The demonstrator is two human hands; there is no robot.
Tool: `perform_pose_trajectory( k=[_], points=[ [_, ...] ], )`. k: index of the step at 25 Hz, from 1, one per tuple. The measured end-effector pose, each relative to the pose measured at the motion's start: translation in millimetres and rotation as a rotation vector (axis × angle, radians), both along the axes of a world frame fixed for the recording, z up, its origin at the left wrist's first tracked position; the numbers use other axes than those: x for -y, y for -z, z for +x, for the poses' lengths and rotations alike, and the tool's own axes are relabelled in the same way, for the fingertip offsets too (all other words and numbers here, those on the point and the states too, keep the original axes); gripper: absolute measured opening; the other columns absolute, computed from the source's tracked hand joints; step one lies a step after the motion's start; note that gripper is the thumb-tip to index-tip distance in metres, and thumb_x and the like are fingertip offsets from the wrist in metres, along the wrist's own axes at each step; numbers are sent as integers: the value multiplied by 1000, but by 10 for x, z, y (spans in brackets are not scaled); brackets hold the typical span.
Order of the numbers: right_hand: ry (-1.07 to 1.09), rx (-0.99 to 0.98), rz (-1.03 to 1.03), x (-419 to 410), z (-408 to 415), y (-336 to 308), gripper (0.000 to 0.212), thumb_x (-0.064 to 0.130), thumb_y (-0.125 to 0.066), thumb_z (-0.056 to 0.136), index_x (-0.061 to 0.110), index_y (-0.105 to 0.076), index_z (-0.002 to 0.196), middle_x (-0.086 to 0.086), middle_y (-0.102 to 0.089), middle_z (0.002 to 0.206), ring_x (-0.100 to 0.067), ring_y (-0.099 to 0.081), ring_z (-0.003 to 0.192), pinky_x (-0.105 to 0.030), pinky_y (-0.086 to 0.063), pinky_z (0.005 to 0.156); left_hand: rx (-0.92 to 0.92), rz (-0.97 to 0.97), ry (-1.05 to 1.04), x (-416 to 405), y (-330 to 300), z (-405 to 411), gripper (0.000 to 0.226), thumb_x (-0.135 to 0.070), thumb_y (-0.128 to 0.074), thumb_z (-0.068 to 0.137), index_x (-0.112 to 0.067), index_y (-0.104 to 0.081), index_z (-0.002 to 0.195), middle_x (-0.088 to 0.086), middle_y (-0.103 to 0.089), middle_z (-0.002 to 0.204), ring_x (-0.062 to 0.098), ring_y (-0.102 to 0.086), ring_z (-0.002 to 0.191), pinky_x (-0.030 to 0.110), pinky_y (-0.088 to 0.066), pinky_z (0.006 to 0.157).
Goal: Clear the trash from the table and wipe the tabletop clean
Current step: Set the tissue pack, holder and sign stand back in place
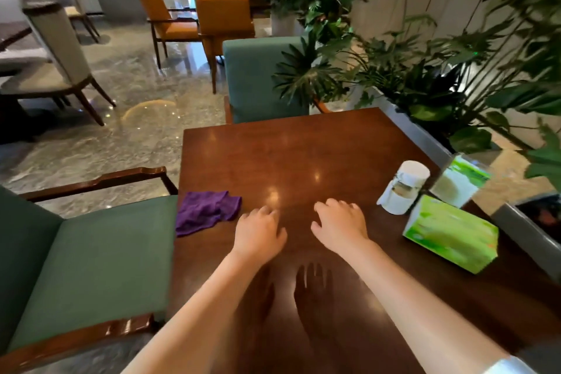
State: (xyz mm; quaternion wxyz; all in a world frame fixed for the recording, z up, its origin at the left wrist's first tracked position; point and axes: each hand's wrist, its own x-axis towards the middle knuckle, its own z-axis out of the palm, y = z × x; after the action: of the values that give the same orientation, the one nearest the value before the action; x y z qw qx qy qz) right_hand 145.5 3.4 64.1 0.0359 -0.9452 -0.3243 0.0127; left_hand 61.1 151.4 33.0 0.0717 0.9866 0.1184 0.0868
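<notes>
Hovering: left hand (261, 231), right hand (341, 226) empty, fingers spread | green tissue box (450, 234) closed | purple cloth (206, 211) flat

Two bare forearms, no rings or watch

The left hand (258, 231) and right hand (340, 226) are uncovered to the frame's edge; only a pale, silvery sleeve cuff (507, 366) shows on the right arm, nearest the tissue-box side of the table (303, 155).
</notes>
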Motion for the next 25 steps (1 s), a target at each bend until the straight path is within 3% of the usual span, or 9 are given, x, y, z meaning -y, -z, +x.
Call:
perform_pose_trajectory(
  k=[8, 12, 15, 20, 25],
  points=[
    [29, -4, -74, 1534, 886, 158, 32, 36, -44, 88, 20, -53, 115, -5, -57, 116, -27, -51, 110, -39, -35, 91, 59, -17, -68, 1439, 495, 478, 34, -27, -74, 72, -10, -68, 102, 7, -69, 92, 30, -66, 82, 40, -51, 70],
    [3, 12, -76, 2137, 1209, 295, 39, 37, -48, 86, 23, -51, 122, -5, -53, 123, -26, -46, 115, -40, -33, 95, 50, -72, -211, 1973, 792, 577, 43, -28, -70, 78, -10, -63, 117, 11, -63, 120, 31, -58, 111, 45, -46, 89],
    [20, -15, -154, 2531, 1451, 422, 56, 42, -51, 86, 24, -35, 137, -7, -36, 141, -27, -31, 130, -45, -27, 104, -21, -113, -305, 2242, 1016, 585, 52, -36, -55, 88, -15, -48, 136, 12, -41, 146, 29, -33, 137, 50, -30, 107],
    [90, -136, -238, 2899, 1769, 714, 85, 52, -56, 82, 33, -4, 146, -10, 1, 156, -29, 4, 142, -55, -17, 109, -165, -112, -370, 2360, 1427, 494, 71, -57, -17, 83, -26, -27, 147, 7, -14, 158, 22, -3, 145, 52, -13, 113],
    [62, -194, -291, 3033, 1945, 969, 95, 57, -57, 79, 42, 12, 143, -9, 6, 155, -32, 2, 142, -63, -21, 104, -290, -115, -413, 2259, 1726, 429, 71, -63, -24, 84, -31, -25, 147, 4, -19, 156, 23, -10, 144, 59, -13, 108]
  ],
)
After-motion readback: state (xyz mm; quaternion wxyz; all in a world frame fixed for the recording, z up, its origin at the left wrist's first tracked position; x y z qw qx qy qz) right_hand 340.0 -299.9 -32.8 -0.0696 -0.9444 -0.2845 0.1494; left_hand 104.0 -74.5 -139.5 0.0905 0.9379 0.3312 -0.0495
